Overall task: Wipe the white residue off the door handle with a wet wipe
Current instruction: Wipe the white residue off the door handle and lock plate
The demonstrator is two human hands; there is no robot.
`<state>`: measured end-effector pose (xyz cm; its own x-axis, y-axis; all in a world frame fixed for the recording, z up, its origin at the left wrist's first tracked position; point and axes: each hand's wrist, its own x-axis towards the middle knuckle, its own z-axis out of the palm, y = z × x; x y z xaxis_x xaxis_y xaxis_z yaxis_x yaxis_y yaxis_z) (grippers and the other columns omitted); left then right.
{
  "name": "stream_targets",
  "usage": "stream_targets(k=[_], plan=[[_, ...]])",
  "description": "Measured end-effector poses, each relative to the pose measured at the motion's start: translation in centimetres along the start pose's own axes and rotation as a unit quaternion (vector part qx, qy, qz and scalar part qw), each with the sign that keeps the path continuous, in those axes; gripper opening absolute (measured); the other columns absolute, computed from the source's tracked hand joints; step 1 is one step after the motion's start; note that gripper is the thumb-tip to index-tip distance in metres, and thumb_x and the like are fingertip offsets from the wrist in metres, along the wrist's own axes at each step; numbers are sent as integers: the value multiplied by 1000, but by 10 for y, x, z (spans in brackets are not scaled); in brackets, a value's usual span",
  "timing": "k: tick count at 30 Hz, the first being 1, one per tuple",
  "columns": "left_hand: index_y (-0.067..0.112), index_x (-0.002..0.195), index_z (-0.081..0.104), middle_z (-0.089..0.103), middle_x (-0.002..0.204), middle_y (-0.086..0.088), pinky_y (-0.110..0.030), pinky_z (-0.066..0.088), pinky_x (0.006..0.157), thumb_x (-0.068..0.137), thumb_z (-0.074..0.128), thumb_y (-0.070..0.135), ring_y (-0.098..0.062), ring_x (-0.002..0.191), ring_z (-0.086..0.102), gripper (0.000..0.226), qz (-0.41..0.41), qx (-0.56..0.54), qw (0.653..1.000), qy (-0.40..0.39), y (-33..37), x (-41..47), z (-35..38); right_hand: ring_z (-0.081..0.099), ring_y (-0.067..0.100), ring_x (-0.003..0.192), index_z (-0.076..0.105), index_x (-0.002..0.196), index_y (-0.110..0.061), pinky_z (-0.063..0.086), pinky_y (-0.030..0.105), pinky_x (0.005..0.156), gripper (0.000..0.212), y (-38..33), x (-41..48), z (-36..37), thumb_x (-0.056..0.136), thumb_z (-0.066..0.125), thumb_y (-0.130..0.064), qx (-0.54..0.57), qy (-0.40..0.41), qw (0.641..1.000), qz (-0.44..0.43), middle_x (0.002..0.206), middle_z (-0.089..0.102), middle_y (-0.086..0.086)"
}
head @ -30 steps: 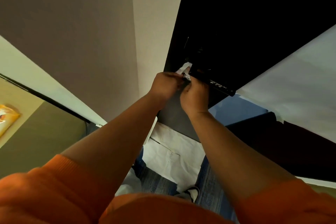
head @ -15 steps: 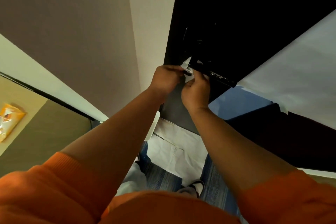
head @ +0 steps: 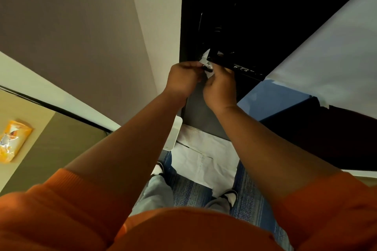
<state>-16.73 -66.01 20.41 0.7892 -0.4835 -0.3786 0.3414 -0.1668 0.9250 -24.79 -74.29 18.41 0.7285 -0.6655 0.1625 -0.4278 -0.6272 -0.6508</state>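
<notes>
Fingers (head: 193,65) pinching wet wipe (head: 205,56), both arms (head: 130,149) outstretched

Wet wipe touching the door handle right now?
Touching. Head view: the wet wipe wraps round the left end of the door handle, no gap.

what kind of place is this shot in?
Probably an indoor doorway in an office or a hotel-style room, though I can't be sure. There is a dark door with a bar-shaped door handle, a plain painted wall, and blue striped carpet partly covered by white paper.
</notes>
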Motion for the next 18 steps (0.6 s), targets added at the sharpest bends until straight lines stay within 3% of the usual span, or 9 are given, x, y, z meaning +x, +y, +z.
stream_targets(k=[3, 5, 6, 8, 11, 13, 15, 16, 18], plan=[[11, 115, 73, 75, 107, -10, -13, 55, 65, 95, 61, 0, -22, 92, 73, 25, -15, -15, 1000, 4, 1, -3, 1, 57, 19, 112, 57, 135, -11, 34, 0, 73, 42, -1, -5, 10, 96, 49, 2, 121, 60, 984, 113, 132, 57, 15], [9, 117, 72, 74, 109, -8, -13, 53, 62, 95, 60, -1, -20, 92, 72, 27, -19, -8, 1000, 8, -1, -4, 2, 60, 20, 104, 61, 127, -8, 38, 2, 69, 34, -1, -4, 20, 96, 50, 1, 214, 73, 958, 175, 121, 62, 13], [9, 117, 72, 74, 108, -8, -14, 53, 62, 95, 59, -2, -20, 91, 71, 27, -20, -6, 1000, 11, -2, -3, 2, 62, 21, 99, 62, 122, -8, 46, 12, 72, 31, -1, -1, 24, 95, 50, 0, 273, 80, 934, 215, 114, 64, 12], [12, 112, 72, 73, 107, -8, -16, 54, 64, 95, 59, -1, -19, 86, 70, 25, -26, -11, 1000, 13, -4, -4, 3, 66, 28, 96, 67, 108, -8, 58, 37, 81, 23, 1, 8, 24, 95, 49, -2, 413, 97, 852, 306, 104, 68, 13], [15, 107, 73, 75, 110, -10, -18, 52, 65, 93, 63, 1, -23, 92, 73, 23, -37, -18, 999, 15, -6, -5, 4, 68, 28, 84, 63, 90, -5, 58, 37, 81, 20, 5, 18, 13, 98, 44, -4, 611, 63, 694, 376, 85, 68, 12], [15, 103, 72, 76, 110, -11, -18, 52, 64, 92, 63, -1, -27, 99, 74, 22, -32, -34, 999, 19, -9, -6, 7, 66, 35, 90, 57, 87, -2, 55, 40, 90, 19, 9, 23, 13, 99, 43, -7, 684, 53, 617, 385, 94, 68, 20], [10, 105, 73, 76, 110, -12, -17, 52, 63, 92, 62, -2, -27, 100, 74, 20, -22, -58, 997, 42, -12, -7, 7, 64, 43, 105, 56, 90, -2, 52, 44, 98, 21, 7, 24, 17, 100, 44, -15, 704, 39, 583, 403, 121, 63, 32], [8, 106, 73, 76, 109, -12, -17, 53, 64, 92, 62, -1, -27, 99, 74, 20, -14, -65, 996, 58, -14, -6, 5, 64, 43, 105, 56, 93, -2, 52, 44, 96, 24, 4, 25, 18, 102, 43, -20, 706, 34, 576, 410, 125, 61, 32], [7, 107, 73, 76, 107, -12, -20, 55, 68, 93, 61, 1, -24, 93, 73, 19, -5, -58, 995, 80, -16, -3, 0, 65, 40, 103, 55, 103, -1, 51, 46, 100, 26, 1, 25, 20, 104, 42, -24, 707, 40, 573, 414, 112, 62, 26]])
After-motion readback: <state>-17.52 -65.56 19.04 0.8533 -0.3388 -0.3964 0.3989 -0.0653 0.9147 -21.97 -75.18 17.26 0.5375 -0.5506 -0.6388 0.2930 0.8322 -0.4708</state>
